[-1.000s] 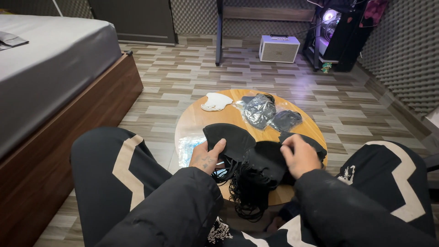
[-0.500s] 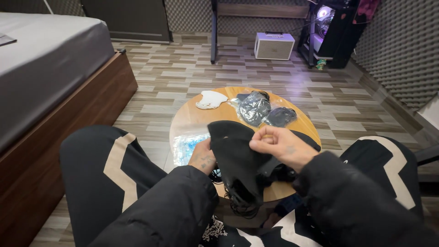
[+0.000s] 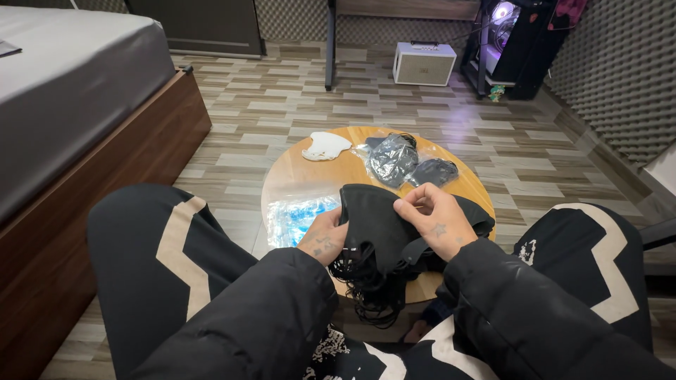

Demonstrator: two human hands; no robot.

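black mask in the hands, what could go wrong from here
The black mask, pinched by the left hand and right hand, sits over a tangle of ear loops hanging past the round table edge; lifting it could snag them and drag the other masks off.

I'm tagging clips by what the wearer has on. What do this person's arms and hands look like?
Both arms are covered to the wrist by black, puffy, quilted jacket sleeves. The hands are bare, with no gloves. The left hand has small dark tattoo marks on its back; the right hand bears a small star-shaped tattoo. No rings or watch show.
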